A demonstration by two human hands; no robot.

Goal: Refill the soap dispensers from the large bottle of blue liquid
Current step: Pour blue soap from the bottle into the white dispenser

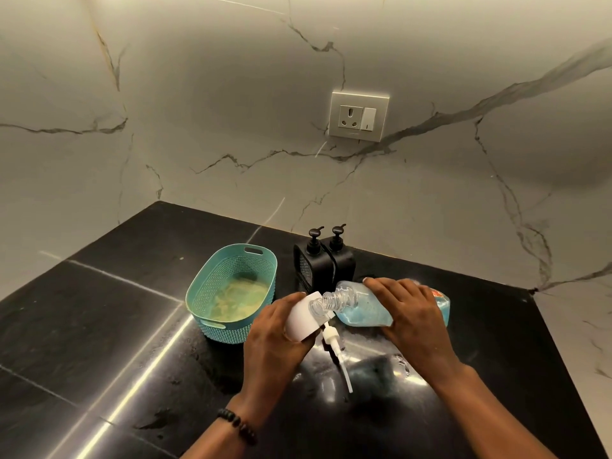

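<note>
Left hand (276, 329), wrist w/ bead bracelet (236, 425), gripped white dispenser (303, 314) tilted over black counter (99, 326). Right hand (409, 313) clasped large bottle of blue liquid (359, 309) from above, tipped sideways, ribbed neck at dispenser's mouth. White pump (334, 346) lay on counter just below.

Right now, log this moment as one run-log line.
left hand: holds white dispenser | right hand: tilts blue-liquid bottle, neck at dispenser mouth | white pump: on countertop | black dispensers: untouched

basket: teal plastic basket (231, 293), perforated walls, on the counter
counter: glossy black stone counter (99, 326)
wall: white marble
socket: switched wall socket (359, 114) above the counter
</note>
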